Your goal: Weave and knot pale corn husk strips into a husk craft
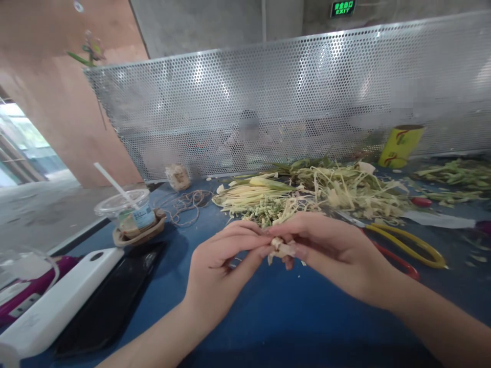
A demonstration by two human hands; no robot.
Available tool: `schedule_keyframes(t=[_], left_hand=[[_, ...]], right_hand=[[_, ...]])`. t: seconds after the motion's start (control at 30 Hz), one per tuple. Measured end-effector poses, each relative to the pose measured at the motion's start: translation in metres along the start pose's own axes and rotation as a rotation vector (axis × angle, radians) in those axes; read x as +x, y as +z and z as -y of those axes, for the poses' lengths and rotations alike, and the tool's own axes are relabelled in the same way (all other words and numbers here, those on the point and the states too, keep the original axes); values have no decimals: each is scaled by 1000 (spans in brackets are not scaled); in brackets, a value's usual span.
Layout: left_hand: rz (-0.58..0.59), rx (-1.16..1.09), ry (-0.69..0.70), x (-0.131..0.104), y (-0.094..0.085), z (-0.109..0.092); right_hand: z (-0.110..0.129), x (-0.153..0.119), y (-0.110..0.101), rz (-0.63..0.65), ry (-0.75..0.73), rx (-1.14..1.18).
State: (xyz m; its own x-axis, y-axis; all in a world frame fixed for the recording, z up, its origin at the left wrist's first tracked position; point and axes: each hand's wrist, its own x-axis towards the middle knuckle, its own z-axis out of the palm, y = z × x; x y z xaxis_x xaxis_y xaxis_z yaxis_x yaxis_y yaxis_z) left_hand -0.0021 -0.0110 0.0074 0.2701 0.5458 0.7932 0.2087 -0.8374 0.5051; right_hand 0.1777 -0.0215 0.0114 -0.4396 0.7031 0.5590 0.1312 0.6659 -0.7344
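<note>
Left hand (226, 255) and right hand (337, 250) (both angled inward, almost meeting) pinch one pale crumpled piece (282, 248) over the table (268, 327), with one cup (132, 212) and one yellow cylinder (401, 146) beyond.

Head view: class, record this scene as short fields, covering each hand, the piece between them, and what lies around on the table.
Left hand: pinching a small, pale, papery piece
Right hand: pinching the same piece
Surface: blue table
Beyond hands: heap of green leaves and pale stalks
Picture left: clear plastic cup with white straw
Picture right: yellow-and-red-handled scissors
Behind: perforated grey metal panel
Unclear: what the piece is
</note>
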Motion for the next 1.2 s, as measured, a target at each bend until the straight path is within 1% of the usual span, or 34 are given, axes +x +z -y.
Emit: schedule_keyframes(t=[0.13, 0.23, 0.33, 0.43, 0.57, 0.67, 0.73, 0.87, 0.97, 1.03, 1.1, 1.2], left_hand=[[55, 69, 26, 0, -3, 0], [79, 107, 76, 0, -2, 2], [96, 89, 77, -1, -1, 2], [91, 34, 13, -2, 1, 2], [13, -50, -146, -6, 3, 1], [-60, -126, -264, -8, 3, 0], [-72, -158, -294, -7, 4, -2], [-50, -121, -226, -5, 1, -2], [-34, -66, -160, -5, -3, -1], [-26, -54, -139, -5, -4, 0], [-33, -68, -159, -5, -2, -1], [-93, -134, -228, -5, 3, -4]], right_hand=[[-1, 2, 0, -9, 18, 43], [-4, 2, 1, -25, -38, 63], [-5, 2, 2, -44, -89, 3], [-3, 1, 4, -90, -131, -91], [-2, -1, 7, -175, -187, -141], [-4, -2, 9, -204, -175, -147], [-6, -3, 9, -205, -161, -166], [-7, -1, 8, -211, -137, -232], [-4, 0, 5, -156, -166, -298], [-3, 0, 4, -120, -201, -369], [-3, -1, 3, -120, -244, -439], [-5, -3, 5, -166, -315, -504]])
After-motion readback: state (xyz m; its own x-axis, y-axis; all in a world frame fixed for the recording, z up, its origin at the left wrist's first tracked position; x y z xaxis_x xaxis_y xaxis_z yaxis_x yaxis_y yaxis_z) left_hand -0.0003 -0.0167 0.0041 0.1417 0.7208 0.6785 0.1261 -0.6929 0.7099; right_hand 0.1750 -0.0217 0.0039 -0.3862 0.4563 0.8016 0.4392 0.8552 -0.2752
